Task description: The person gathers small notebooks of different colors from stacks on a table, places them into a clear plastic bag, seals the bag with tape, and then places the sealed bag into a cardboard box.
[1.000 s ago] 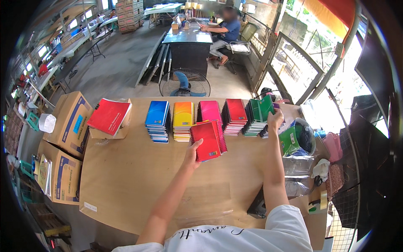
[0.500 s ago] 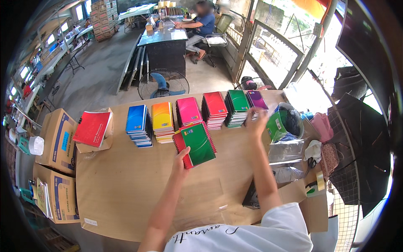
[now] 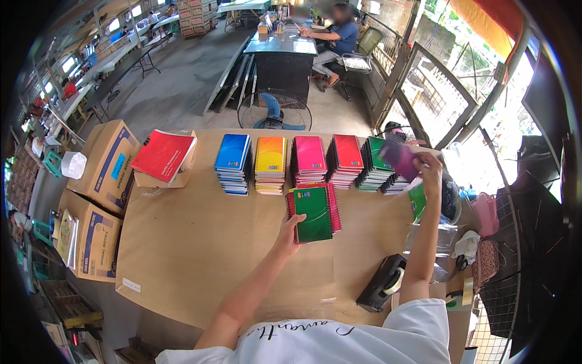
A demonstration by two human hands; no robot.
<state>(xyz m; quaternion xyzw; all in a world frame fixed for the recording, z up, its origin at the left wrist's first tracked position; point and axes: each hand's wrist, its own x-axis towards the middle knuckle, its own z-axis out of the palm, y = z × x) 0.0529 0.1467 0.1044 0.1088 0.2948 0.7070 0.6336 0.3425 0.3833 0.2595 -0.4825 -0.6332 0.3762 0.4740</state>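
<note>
My left hand [image 3: 291, 229] is closed on a small fanned pile of spiral notebooks, its thumb on the green notebook [image 3: 315, 215] on top; red and pink covers stick out beneath. Up at the right, my right hand [image 3: 430, 173] grips a purple notebook [image 3: 399, 159] by its right edge. That notebook is tilted and smeared by motion, above the stack it partly hides [image 3: 397, 183]. In a row to the left stand stacks of spiral notebooks: green [image 3: 374, 159], red [image 3: 347, 151], pink [image 3: 310, 153], yellow [image 3: 271, 155] and blue [image 3: 233, 153].
A black tape dispenser [image 3: 381, 284] sits near my right elbow. Cartons [image 3: 91, 239] stand off the table's left edge, near a red book [image 3: 163, 156] on an open box. A fan [image 3: 274, 112] is behind the table; a person [image 3: 342, 37] sits at a desk beyond.
My right hand has taken the purple notebook off its stack and raised it. My left hand still holds its pile, now more upright. The whole view has swung, shifting things rightward.
</note>
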